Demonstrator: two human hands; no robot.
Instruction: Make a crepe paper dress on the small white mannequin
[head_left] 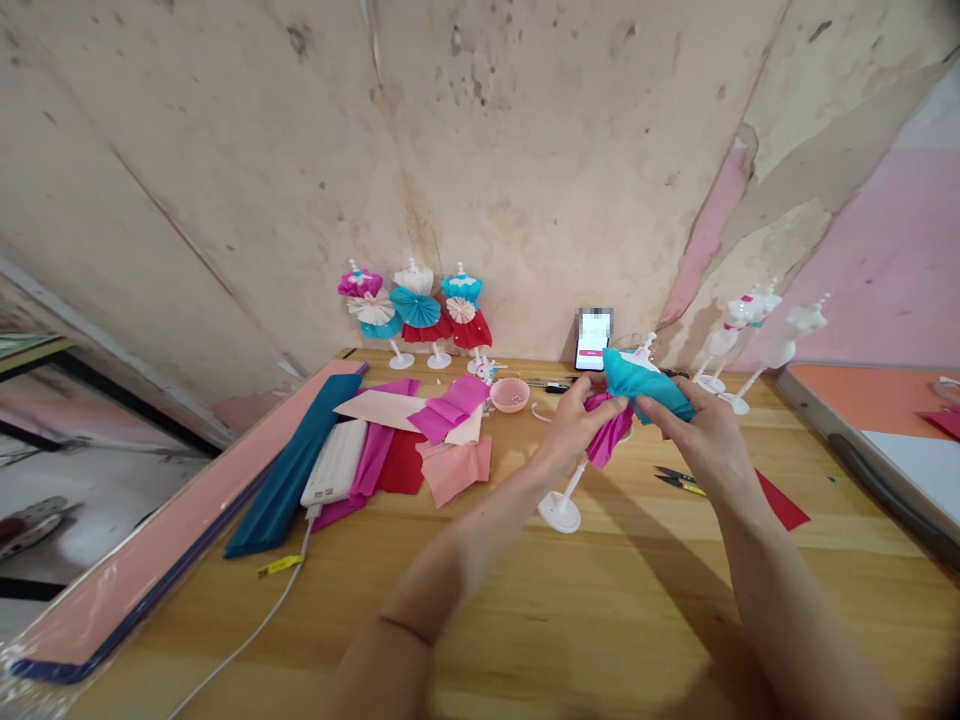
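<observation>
A small white dress form (561, 510) on a round base stands tilted on the wooden table, in front of me. Blue crepe paper (646, 385) wraps around its upper part, and magenta crepe paper (609, 432) hangs below. My left hand (581, 415) pinches the left side of the blue paper, its thumb near the middle. My right hand (694, 412) grips the right end of the same paper between thumb and fingers. Most of the form's torso is hidden by paper and fingers.
Three dressed mini forms (422, 310) stand by the wall; several bare ones (799, 335) stand at right. A phone (594, 338) leans behind a pink bowl (510, 394). Scissors (681, 481) lie right, near red paper (780, 500). Left are crepe sheets (300, 470) and a white power bank (335, 462).
</observation>
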